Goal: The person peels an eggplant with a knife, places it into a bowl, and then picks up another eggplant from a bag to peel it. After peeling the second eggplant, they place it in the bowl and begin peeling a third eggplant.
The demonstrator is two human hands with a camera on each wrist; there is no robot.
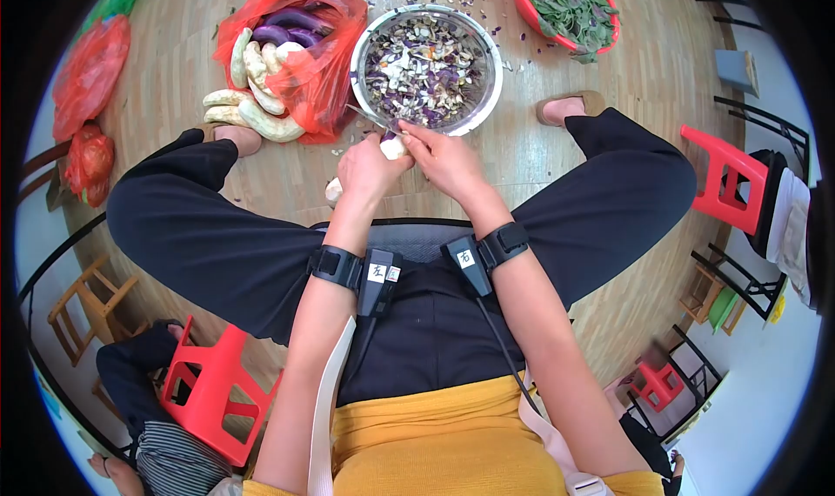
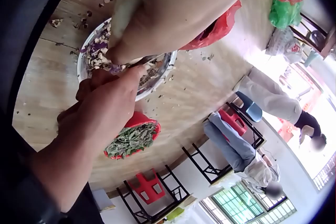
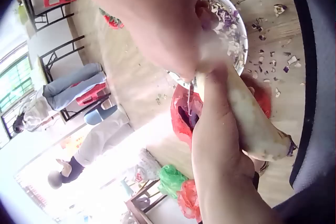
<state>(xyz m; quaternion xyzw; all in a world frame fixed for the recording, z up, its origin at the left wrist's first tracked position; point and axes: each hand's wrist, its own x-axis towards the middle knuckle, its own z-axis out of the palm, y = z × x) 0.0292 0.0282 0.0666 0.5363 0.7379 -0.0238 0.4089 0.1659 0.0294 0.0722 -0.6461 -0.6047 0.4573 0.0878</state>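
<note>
My left hand [image 1: 370, 167] grips a long, mostly peeled eggplant [image 3: 257, 116]. The eggplant's pale body runs back under my left palm, and a purple patch shows at its far end. A knife [image 1: 362, 113] is in my right hand [image 1: 448, 160], its thin blade pointing left over the bowl's near rim. Both hands meet at the eggplant's upper end, the right thumb close to the flesh. Just beyond them stands a steel bowl [image 1: 494, 85] holding many white and purple chopped bits. My fingers partly hide the knife handle.
Left of the bowl, a red plastic bag [image 1: 335, 83] holds purple eggplants [image 1: 296, 22]; peeled eggplants [image 1: 274, 124] lie beside it. A red basin [image 1: 524, 7] of leafy greens [image 1: 570, 13] sits at the far right. Scraps litter the floor. Red stools [image 1: 222, 392] and seated people are around.
</note>
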